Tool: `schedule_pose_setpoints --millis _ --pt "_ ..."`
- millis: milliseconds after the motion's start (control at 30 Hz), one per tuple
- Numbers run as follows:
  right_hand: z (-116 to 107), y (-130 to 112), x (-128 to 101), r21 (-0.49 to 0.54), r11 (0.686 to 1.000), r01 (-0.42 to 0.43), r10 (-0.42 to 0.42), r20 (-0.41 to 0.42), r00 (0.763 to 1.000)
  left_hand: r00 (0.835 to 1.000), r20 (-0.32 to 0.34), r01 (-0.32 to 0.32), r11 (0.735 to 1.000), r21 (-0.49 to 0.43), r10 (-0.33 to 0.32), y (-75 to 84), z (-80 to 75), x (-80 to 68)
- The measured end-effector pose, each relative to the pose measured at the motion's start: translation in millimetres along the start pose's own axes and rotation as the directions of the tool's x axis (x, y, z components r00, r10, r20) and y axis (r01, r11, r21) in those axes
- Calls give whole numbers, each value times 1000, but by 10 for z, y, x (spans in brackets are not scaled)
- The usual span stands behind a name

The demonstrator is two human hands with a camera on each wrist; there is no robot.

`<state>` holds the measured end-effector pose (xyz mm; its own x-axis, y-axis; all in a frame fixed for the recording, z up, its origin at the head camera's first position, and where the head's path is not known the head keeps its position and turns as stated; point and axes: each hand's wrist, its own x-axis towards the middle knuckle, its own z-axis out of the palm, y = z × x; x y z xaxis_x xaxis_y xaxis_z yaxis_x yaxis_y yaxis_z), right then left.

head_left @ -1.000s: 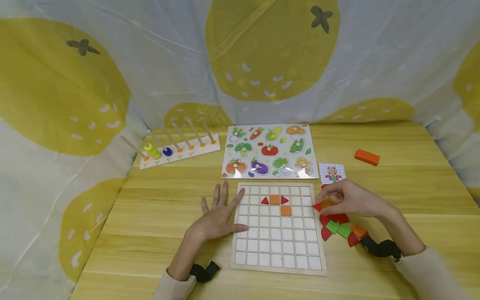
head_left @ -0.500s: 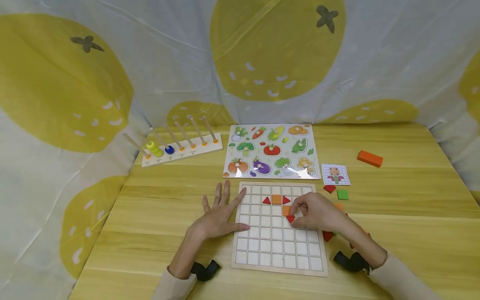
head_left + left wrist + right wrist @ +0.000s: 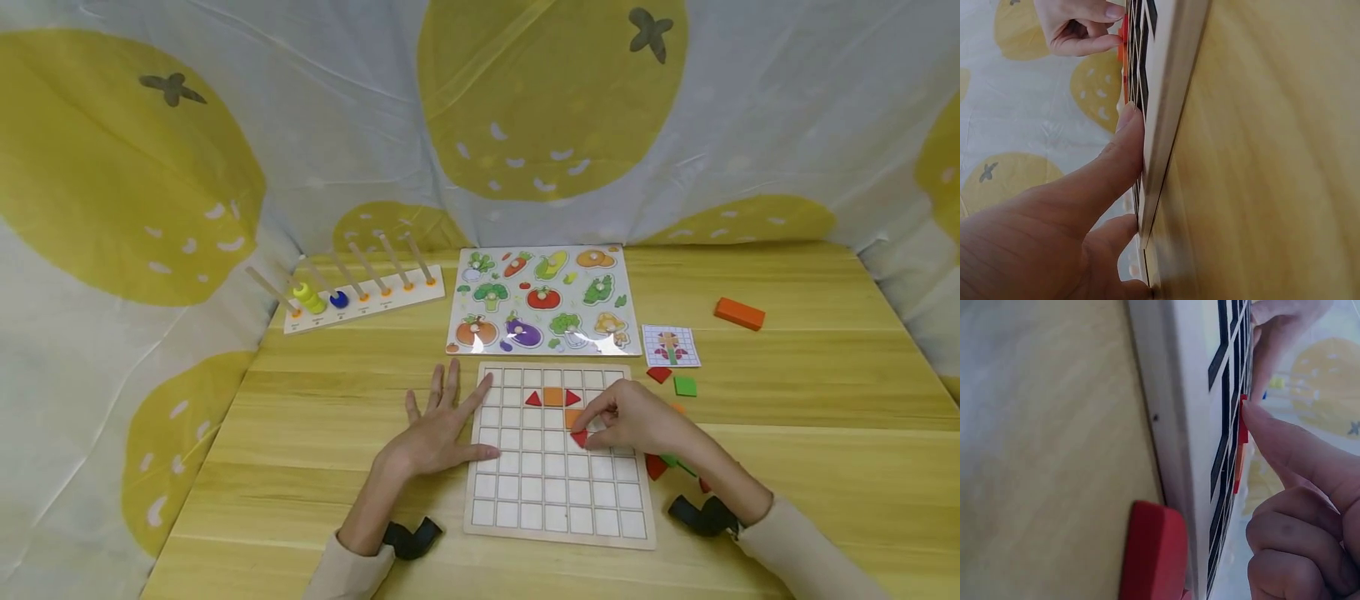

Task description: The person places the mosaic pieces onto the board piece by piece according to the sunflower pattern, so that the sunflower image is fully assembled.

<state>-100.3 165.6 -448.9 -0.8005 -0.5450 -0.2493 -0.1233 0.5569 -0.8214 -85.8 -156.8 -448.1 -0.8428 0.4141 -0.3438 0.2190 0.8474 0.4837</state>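
Red triangle [image 3: 579, 437] sits under my right hand [image 3: 630, 423], on the grid board [image 3: 555, 517] in the square just below the lower orange square [image 3: 572, 416], near the board's centre. My right fingertips [image 3: 1260, 419] press on it; the other fingers curl in. My left hand [image 3: 435, 433] lies flat at the board's 9 o'clock edge, fingers [image 3: 1125, 134] spread and straight, index and thumb tips touching the frame. Loose red and green pieces [image 3: 684, 386] lie at the board's 3 o'clock, a pattern card [image 3: 670, 346] at 1 o'clock
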Motion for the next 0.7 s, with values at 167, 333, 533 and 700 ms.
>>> schedule_pose_setpoints --millis 167,333,533,700 --pt "19 -5 23 -4 1000 11 -11 -3 1000 1000 18 24 998 50 -25 31 -17 20" --pt "32 -24 47 1 1000 4 -4 -19 1000 999 19 29 998 57 -30 37 -16 25" --pt "22 -31 64 16 999 27 -27 -27 999 999 14 30 998 48 -31 36 -13 16" --pt "14 -22 71 23 998 52 -52 -4 999 999 20 38 998 51 -39 43 -21 14"
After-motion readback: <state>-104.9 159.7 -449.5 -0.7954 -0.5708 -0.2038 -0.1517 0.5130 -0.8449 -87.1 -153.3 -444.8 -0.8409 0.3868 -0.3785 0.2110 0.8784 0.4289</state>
